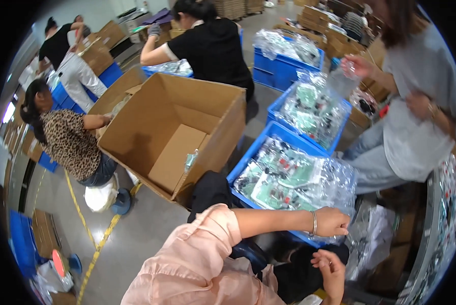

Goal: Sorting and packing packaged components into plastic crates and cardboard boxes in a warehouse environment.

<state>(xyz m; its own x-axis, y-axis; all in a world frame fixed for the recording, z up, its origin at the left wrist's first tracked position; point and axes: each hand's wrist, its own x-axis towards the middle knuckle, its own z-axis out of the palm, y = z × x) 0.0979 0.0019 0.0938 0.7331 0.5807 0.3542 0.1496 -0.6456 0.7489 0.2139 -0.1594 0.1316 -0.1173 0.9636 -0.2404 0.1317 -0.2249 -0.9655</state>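
Note:
My left arm, in a pink sleeve with a bracelet at the wrist, reaches across to the right. My left hand (331,222) hangs over the near right corner of a blue crate, its fingers curled in; whatever they may hold is hidden. Below it, close to my dark-trousered leg, my right hand (332,274) is raised with loosely bent fingers apart and nothing seen in them. Clear plastic bags (294,175) with pale green and dark contents fill the blue crate (243,199). Left of it stands a big open cardboard box (215,96), holding one small clear packet (190,159).
Behind the near crate are a second filled blue crate (346,119) and a third (268,66). A co-worker (416,96) in grey stands at right, holding clear plastic. Other people sit and stand beyond the box. Crumpled plastic (375,231) lies right of my hands.

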